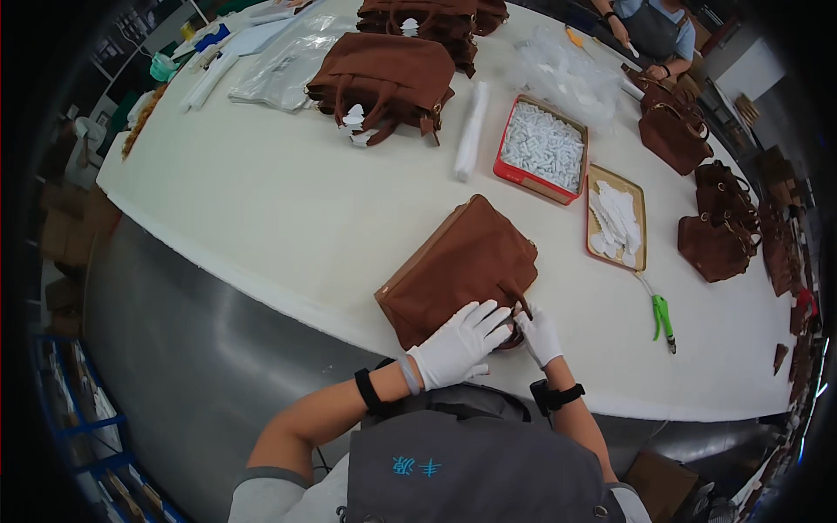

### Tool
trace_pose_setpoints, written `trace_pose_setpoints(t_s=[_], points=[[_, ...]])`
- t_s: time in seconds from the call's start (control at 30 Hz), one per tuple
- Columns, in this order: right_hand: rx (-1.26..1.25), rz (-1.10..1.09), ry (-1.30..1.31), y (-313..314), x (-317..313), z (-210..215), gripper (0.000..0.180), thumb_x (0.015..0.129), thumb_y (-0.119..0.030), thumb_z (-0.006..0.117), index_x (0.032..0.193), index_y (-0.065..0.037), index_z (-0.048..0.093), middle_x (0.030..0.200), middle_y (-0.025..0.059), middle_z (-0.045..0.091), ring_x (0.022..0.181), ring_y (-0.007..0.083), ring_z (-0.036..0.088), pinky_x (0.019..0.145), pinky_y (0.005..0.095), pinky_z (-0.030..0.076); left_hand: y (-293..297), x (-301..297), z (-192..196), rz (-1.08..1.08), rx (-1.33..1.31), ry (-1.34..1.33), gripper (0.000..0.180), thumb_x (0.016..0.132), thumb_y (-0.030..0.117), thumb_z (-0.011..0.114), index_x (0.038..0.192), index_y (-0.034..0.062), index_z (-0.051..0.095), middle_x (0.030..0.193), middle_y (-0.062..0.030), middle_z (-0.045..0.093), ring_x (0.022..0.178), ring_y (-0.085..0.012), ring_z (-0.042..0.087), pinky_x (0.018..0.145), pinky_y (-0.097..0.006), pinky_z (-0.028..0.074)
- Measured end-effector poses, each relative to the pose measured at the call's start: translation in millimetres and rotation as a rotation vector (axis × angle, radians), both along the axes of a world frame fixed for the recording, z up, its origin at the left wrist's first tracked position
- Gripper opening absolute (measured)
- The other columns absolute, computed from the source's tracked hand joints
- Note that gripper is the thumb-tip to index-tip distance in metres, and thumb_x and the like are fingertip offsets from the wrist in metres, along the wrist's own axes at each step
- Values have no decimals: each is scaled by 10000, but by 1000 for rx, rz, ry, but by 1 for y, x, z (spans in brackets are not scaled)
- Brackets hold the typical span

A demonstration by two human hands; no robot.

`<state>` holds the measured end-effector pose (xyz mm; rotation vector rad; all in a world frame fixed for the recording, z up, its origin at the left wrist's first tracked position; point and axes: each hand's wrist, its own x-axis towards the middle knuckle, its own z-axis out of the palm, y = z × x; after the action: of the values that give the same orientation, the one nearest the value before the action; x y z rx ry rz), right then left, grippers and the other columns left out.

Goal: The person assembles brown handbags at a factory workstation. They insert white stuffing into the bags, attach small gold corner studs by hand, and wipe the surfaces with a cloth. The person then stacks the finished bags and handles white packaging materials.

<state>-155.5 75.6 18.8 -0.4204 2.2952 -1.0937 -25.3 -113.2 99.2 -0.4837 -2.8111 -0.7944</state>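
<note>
A brown handbag (460, 275) lies on its side on the white table in front of me, with its handle (516, 298) toward my right. My left hand (460, 345), in a white glove, rests flat on the bag's near end with its fingers stretched out. Also gloved in white, my right hand (540, 336) is closed at the handle's end, its fingertips bent around the strap. Whatever small part lies between the two hands is mostly hidden by the fingers.
Beyond the bag stand a red box (539, 185) of small white pieces and a tan tray (643, 228) of white tags. A green air gun (662, 319) lies to the right. More brown handbags (384, 74) sit farther off, near clear plastic bags (567, 78). Another person (654, 35) works at the far right.
</note>
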Motion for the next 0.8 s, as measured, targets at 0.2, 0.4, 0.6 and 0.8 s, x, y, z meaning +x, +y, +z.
trace_pose_setpoints(t_s=[0.2, 0.4, 0.6, 0.8], points=[[-179, 154, -618, 6, -12, 24, 219, 919, -184, 605, 1029, 5, 592, 846, 49, 625, 645, 121, 599, 612, 255, 532, 0, -8, -51, -5, -220, 45, 187, 765, 121, 632, 946, 78, 640, 1248, -130, 553, 1274, -314, 459, 1097, -506, 341], [-660, -145, -759, 23, -16, 11, 270, 987, -220, 513, 1077, 28, 571, 909, 112, 630, 717, 197, 646, 678, 338, 574, 5, -8, -20, 91, 75, 57, 250, 641, -6, 653, 866, 70, 574, 1202, -136, 581, 1248, -349, 483, 1117, -542, 305], [-562, -109, -929, 26, -26, 20, 370, 990, -134, 477, 1306, 53, 441, 1164, 185, 599, 927, 276, 667, 851, 393, 572, 2, -1, 23, 279, 383, 133, 288, 691, -77, 589, 933, 75, 550, 1119, -143, 661, 1147, -355, 596, 1100, -548, 340], [-632, -164, -870, 3, -28, 3, 386, 989, -154, 488, 1334, 15, 446, 1204, 139, 598, 916, 203, 655, 827, 316, 549, -1, -2, 5, 41, 115, -167, 233, 789, 145, 697, 990, 73, 606, 1072, -81, 652, 1154, -256, 584, 1127, -518, 279]])
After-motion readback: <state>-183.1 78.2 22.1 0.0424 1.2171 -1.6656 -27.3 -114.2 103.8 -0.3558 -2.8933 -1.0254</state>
